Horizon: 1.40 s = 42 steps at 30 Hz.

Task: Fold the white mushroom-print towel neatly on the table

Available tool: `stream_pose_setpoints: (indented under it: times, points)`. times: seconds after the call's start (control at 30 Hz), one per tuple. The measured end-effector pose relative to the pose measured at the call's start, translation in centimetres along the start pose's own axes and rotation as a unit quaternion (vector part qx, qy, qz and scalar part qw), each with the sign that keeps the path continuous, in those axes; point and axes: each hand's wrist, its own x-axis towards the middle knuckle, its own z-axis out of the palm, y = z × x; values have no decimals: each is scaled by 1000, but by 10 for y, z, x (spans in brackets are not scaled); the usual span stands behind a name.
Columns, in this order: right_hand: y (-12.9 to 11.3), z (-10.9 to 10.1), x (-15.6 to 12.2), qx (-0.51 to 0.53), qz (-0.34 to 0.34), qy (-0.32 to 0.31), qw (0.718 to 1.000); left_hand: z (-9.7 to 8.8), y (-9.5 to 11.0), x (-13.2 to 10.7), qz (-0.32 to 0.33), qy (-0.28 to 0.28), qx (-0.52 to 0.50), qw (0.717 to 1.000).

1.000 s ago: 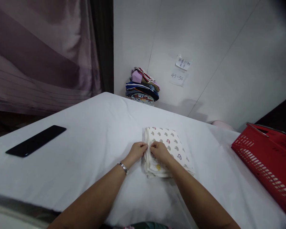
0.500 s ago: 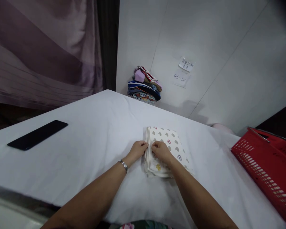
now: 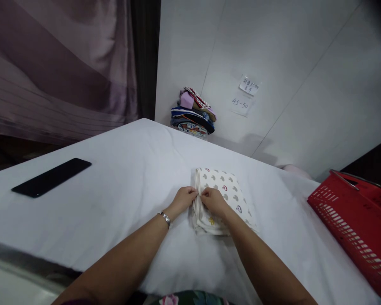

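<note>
A folded cream cloth (image 3: 224, 190) printed with grey, red and yellow shapes lies on the white table (image 3: 120, 178). My left hand (image 3: 183, 200), with a watch on the wrist, pinches the cloth's left folded edge. My right hand (image 3: 213, 201) is closed on the same edge right beside it, its fingertips almost touching those of the left. Both forearms reach in from the bottom of the view.
A black phone (image 3: 51, 177) lies at the table's left. A stack of folded colourful clothes (image 3: 193, 112) sits at the far edge against the white wall. A red plastic basket (image 3: 358, 224) stands at the right. Two paper notes (image 3: 244, 95) hang on the wall.
Both hands stay pinched on the cloth's left edge. Only the head view has shifted slightly.
</note>
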Motion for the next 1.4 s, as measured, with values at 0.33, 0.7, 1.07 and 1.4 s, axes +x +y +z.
stream_pose_setpoints:
  times: [0.33, 0.7, 1.07, 1.4]
  points:
    - [12, -3, -2, 227, 55, -23, 972, 0, 5, -3, -10, 8, 7, 1000]
    - [3, -2, -1, 227, 40, -17, 973, 1, 2, -2, -12, 19, 9, 1000]
    - [22, 0, -2, 350, 61, -16, 935, 2, 9, -4, 87, 69, 107, 988]
    - [22, -3, -5, 397, 57, -9, 916, 10, 32, 34, 26, 126, 275, 953]
